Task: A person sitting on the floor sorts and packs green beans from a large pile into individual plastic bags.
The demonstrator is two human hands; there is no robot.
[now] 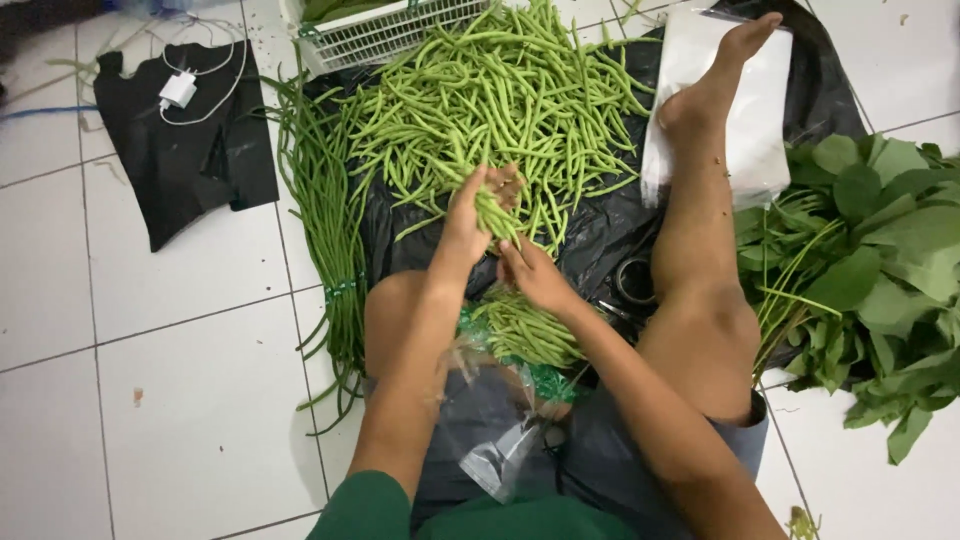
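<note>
I sit on a tiled floor with a big heap of green beans spread on a black plastic sheet in front of me. My left hand is closed around a small bunch of beans, lifted just above the heap's near edge. My right hand sits right below it, fingers touching the lower ends of that bunch. Between my knees lies a clear plastic bag with a gathered bundle of beans at its mouth.
A tied bundle of long beans lies along the left. Leafy greens are piled on the right. My right leg rests over a stack of white plastic bags. Scissors lie by my knee. A white basket and a charger sit at the back.
</note>
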